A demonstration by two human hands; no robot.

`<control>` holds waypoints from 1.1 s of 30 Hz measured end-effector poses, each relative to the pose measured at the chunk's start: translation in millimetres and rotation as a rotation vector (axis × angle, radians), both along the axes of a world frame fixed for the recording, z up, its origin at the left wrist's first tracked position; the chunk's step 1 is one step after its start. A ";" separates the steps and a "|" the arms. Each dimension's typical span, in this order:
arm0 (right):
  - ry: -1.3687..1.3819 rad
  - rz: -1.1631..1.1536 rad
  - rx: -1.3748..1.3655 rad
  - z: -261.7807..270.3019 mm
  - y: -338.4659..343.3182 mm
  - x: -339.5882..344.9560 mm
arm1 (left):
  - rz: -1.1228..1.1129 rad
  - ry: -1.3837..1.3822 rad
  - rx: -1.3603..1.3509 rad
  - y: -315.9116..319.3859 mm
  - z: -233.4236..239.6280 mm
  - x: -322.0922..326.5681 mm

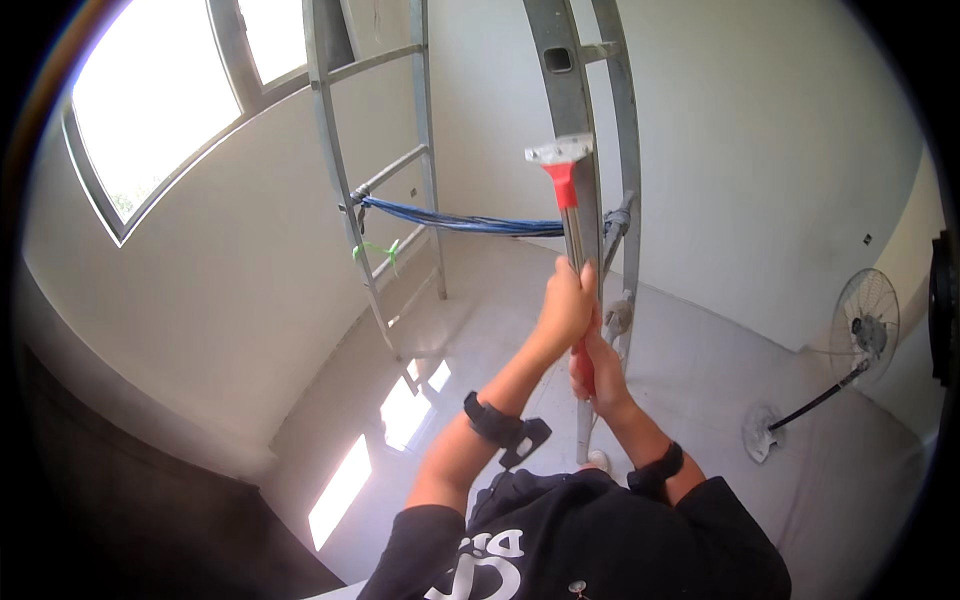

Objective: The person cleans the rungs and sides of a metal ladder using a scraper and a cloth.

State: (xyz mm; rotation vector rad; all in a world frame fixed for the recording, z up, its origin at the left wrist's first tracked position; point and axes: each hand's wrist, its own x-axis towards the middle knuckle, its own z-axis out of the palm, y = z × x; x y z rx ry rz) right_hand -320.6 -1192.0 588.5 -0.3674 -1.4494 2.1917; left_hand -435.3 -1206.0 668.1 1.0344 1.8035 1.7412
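Note:
A long-handled scraper (566,184) with a red neck, metal shaft and wide silvery blade head points up in front of me. My left hand (568,304) is closed around its metal shaft. Lower down, my right hand (600,371) grips the red handle end. The blade head overlaps a metal rail of the ladder (574,97) in this view; whether they touch I cannot tell.
The ladder's other half (330,135) stands at the left, joined by a blue cord bundle (465,223). A green tie (375,249) hangs there. A pedestal fan (866,330) stands on the right. A window (161,112) is set in the left wall, and pale walls surround the grey floor.

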 end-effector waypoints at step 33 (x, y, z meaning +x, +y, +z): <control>0.060 0.031 -0.058 66.4 -3.2 -36.8 | -0.036 -0.081 0.038 -6.3 65.7 -39.4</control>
